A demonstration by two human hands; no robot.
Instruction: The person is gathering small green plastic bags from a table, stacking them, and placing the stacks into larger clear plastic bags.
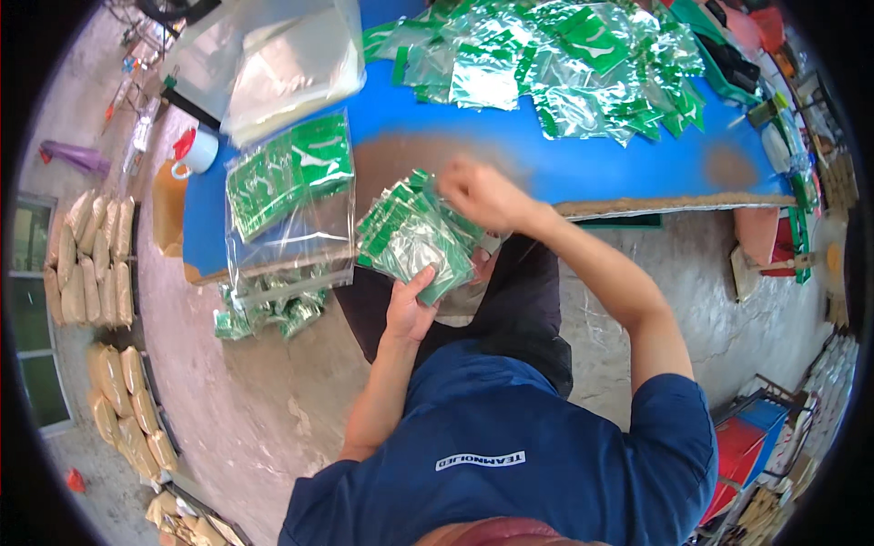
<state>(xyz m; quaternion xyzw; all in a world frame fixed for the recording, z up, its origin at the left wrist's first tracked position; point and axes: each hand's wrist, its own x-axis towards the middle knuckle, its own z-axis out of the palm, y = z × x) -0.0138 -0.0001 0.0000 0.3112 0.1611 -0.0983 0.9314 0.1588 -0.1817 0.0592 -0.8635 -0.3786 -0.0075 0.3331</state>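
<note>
A fanned stack of small green and clear plastic packets [419,244] is held over the near edge of the blue table. My left hand [411,308] grips the stack from below, its thumb lying across the top packet. Just beyond the upper right of the stack is my right hand [481,193], its fingers curled in and slightly blurred; whatever they pinch, if anything, is hidden. To the left, a large clear bag [289,196] with green packets inside lies partly over the table's edge. A big heap of loose green packets [555,59] covers the far part of the table.
A pile of empty clear bags [296,68] lies at the far left of the blue table [637,177], near a white mug [196,150]. More green packets [273,314] sit low beneath the left edge. Filled tan sacks [91,264] are stacked on the floor at left.
</note>
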